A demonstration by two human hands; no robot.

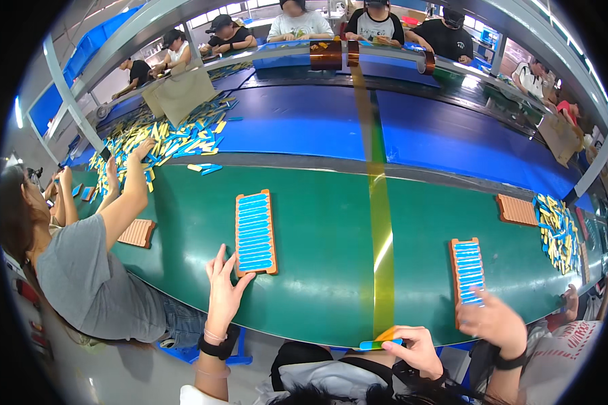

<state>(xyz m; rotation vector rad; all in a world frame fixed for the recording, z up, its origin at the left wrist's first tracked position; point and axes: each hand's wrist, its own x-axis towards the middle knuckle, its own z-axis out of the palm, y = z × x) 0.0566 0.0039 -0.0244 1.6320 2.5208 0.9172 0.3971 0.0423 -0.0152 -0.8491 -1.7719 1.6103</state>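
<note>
My left hand [226,283] is at the near left corner of an orange grooved tray [274,260]. Its thumb touches the tray's near end and a forefinger lies along the left side; the other fingers are spread. Blue strips [255,233] lie crosswise in the tray's grooves, one above another. At the belt's near edge my right hand [417,351] pinches a small blue strip [371,345] between thumb and fingers. An amber see-through band [380,250] runs across the green belt down to that hand, and its near end overlaps the fingers.
A co-worker's blurred hand [496,324] reaches over another filled tray [467,260] at right. Loose blue and yellow strips pile up at far left [182,138] and right [557,233]. Orange trays [518,210] lie near both piles. A person in grey [108,270] leans in from the left.
</note>
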